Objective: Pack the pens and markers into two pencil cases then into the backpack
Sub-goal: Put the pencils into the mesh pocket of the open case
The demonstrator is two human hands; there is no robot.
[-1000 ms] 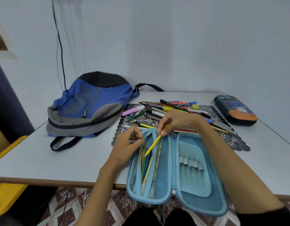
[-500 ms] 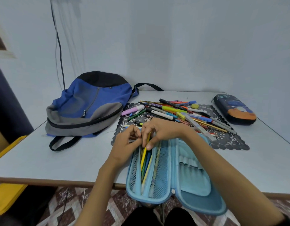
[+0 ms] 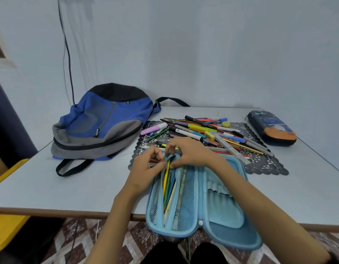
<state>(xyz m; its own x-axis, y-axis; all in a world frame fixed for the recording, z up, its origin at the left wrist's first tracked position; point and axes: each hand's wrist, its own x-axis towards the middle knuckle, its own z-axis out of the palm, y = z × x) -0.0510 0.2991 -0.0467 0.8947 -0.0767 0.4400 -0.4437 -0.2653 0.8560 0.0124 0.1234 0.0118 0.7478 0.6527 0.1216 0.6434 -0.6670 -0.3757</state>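
Note:
An open light-blue pencil case (image 3: 220, 212) lies over the table's near edge, with several pencils inside its left mesh pocket. A yellow pencil (image 3: 166, 178) lies in that pocket. My left hand (image 3: 147, 168) pinches the pocket's top edge at the left. My right hand (image 3: 191, 153) pinches the same edge from the right, thumb by the pencil's top. A pile of pens and markers (image 3: 208, 133) lies on a black lace mat (image 3: 264, 164) behind the case. A closed dark pencil case (image 3: 272, 130) sits far right. A blue and grey backpack (image 3: 100, 126) lies at the left.
The grey table (image 3: 50, 185) has a wooden front edge. A yellow chair (image 3: 6, 221) stands at the lower left. A black cable (image 3: 66, 54) hangs down the wall behind the backpack. The backpack's black strap (image 3: 73, 167) loops toward me.
My right hand carried the yellow pencil from above the case down into the left mesh pocket. Both hands have come together at the pocket's top edge.

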